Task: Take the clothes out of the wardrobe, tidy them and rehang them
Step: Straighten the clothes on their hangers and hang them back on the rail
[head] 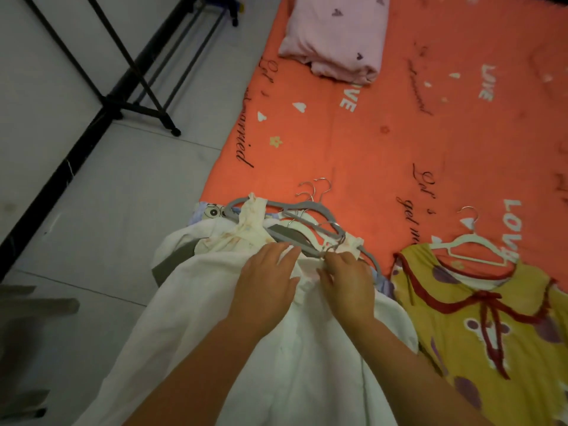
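Note:
A white garment point(215, 318) lies on top of a pile of clothes at the near edge of an orange mattress point(384, 142). My left hand point(266, 281) rests flat on its collar area, fingers straight. My right hand point(347, 278) pinches the metal hook of a hanger at the garment's neck. Behind my hands lie several grey and white hangers point(304, 219) with a cream printed garment point(246, 238). To the right, a yellow dress with red trim point(479, 327) lies flat on a white hanger point(470, 244).
A pink pillow point(338, 41) lies at the far end of the mattress. A black metal clothes rack point(135, 96) stands on the grey tiled floor point(107, 210) at the upper left. A dark blurred object sits at the lower left edge.

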The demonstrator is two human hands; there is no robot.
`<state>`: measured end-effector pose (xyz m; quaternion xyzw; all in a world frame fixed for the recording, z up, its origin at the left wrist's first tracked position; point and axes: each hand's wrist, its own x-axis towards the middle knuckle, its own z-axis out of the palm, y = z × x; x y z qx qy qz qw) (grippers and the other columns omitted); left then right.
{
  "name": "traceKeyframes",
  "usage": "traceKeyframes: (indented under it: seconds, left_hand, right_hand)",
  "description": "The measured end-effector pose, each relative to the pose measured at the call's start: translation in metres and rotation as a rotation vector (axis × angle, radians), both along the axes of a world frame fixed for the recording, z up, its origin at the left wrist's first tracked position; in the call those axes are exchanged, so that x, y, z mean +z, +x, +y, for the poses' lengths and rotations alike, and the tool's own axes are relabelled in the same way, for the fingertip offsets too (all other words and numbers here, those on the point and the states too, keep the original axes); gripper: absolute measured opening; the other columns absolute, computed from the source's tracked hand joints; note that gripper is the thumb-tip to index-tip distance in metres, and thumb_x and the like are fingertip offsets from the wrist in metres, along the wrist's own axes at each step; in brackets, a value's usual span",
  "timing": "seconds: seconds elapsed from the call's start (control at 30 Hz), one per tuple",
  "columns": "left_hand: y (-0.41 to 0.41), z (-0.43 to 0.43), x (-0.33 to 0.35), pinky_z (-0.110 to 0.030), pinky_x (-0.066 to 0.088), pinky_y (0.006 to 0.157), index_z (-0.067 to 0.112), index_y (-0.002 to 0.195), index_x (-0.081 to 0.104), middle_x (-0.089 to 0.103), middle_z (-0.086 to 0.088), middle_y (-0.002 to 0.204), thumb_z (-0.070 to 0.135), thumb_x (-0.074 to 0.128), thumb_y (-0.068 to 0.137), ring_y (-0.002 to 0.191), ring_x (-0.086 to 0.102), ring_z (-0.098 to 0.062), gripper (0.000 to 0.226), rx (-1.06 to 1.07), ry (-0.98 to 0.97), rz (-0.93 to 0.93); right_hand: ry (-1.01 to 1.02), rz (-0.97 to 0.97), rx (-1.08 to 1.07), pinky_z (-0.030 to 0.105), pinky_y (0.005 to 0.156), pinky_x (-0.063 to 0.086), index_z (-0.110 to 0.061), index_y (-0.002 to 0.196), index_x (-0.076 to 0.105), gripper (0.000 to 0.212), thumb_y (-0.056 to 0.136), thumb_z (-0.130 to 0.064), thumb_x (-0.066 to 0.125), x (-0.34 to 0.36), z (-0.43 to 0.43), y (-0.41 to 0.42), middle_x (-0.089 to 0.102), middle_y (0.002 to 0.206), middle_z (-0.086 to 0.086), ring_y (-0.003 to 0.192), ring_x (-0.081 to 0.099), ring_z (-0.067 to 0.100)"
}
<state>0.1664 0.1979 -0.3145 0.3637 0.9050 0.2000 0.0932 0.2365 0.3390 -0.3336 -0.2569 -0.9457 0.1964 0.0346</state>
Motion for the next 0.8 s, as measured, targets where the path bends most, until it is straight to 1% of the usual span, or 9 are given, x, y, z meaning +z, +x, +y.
traceKeyframes:
  seconds: [0.07,0.17,0.23,0.3,0.37,0.53,0.63,0.73,0.8]
  left_hand:
    - [0.010,0.000,0.022,-0.036,0.035,0.105,0.019,0.132,0.050,0.051,-0.005,0.134,0.031,0.063,0.086,0.128,0.042,-0.025,0.049,-0.031,-0.008,0.052]
    - [0.029,-0.010,0.045,-0.035,0.018,0.112,0.030,0.139,0.039,0.040,0.003,0.143,0.042,0.049,0.092,0.136,0.028,-0.018,0.049,-0.071,-0.101,0.060]
    - [0.043,-0.019,0.066,-0.039,0.020,0.111,0.031,0.136,0.043,0.045,0.006,0.138,0.042,0.053,0.090,0.133,0.035,-0.016,0.048,-0.093,-0.115,0.092]
    - [0.057,-0.027,0.092,-0.047,0.040,0.098,0.027,0.120,0.061,0.062,0.003,0.117,0.034,0.076,0.074,0.112,0.058,-0.019,0.048,-0.118,-0.064,0.137]
    - [0.071,-0.037,0.112,-0.046,0.052,0.081,0.024,0.103,0.070,0.069,0.003,0.095,0.026,0.089,0.057,0.089,0.067,-0.018,0.050,-0.144,0.026,0.190]
    - [0.113,-0.060,0.152,-0.037,0.054,0.062,0.017,0.102,0.071,0.065,-0.001,0.083,0.017,0.090,0.054,0.070,0.065,-0.023,0.051,-0.332,0.240,0.216]
    - [0.151,-0.070,0.174,-0.037,0.052,0.052,0.016,0.102,0.072,0.065,-0.004,0.080,0.011,0.089,0.054,0.066,0.064,-0.025,0.051,-0.440,0.340,0.210]
    - [0.194,-0.075,0.195,-0.037,0.051,0.048,0.015,0.104,0.072,0.065,-0.004,0.077,0.009,0.085,0.061,0.064,0.063,-0.027,0.045,-0.580,0.443,0.203]
    - [0.225,-0.073,0.208,-0.033,0.048,0.046,0.017,0.105,0.072,0.064,-0.003,0.075,0.012,0.079,0.067,0.062,0.061,-0.025,0.039,-0.672,0.505,0.188]
  right_hand:
    - [0.005,0.072,0.032,0.036,0.068,0.047,-0.012,0.087,0.072,0.018,0.072,-0.003,0.072,0.025,-0.012,0.019,0.070,0.082,0.008,0.073,0.063,0.028]
    - [0.009,0.163,0.016,0.037,0.062,0.049,-0.015,0.080,0.073,0.020,0.065,-0.003,0.079,0.065,-0.031,0.043,0.069,0.074,0.003,0.068,0.063,0.024]
    - [0.033,0.230,0.026,0.033,0.060,0.049,-0.016,0.074,0.072,0.020,0.062,-0.003,0.082,0.089,-0.041,0.058,0.067,0.069,0.000,0.063,0.062,0.020]
    - [0.055,0.295,0.029,0.033,0.059,0.050,-0.015,0.072,0.070,0.022,0.059,-0.002,0.083,0.113,-0.051,0.075,0.067,0.069,-0.001,0.063,0.063,0.020]
    - [0.068,0.347,0.013,0.034,0.058,0.050,-0.015,0.073,0.069,0.024,0.058,-0.002,0.083,0.136,-0.061,0.095,0.068,0.071,-0.001,0.064,0.064,0.021]
    - [0.123,0.453,-0.101,0.031,0.050,0.046,-0.015,0.070,0.066,0.018,0.062,-0.008,0.080,0.182,-0.092,0.161,0.062,0.067,-0.001,0.058,0.060,0.024]
    - [0.134,0.485,-0.219,0.033,0.054,0.046,-0.015,0.076,0.069,0.006,0.070,-0.015,0.072,0.202,-0.117,0.210,0.062,0.071,0.000,0.062,0.060,0.023]
    - [0.140,0.484,-0.335,0.038,0.057,0.050,-0.014,0.082,0.071,0.007,0.076,-0.015,0.074,0.220,-0.137,0.264,0.062,0.076,0.001,0.067,0.060,0.023]
    - [0.132,0.482,-0.416,0.039,0.060,0.050,-0.015,0.087,0.072,0.009,0.078,-0.016,0.074,0.232,-0.147,0.303,0.062,0.079,0.000,0.071,0.059,0.020]
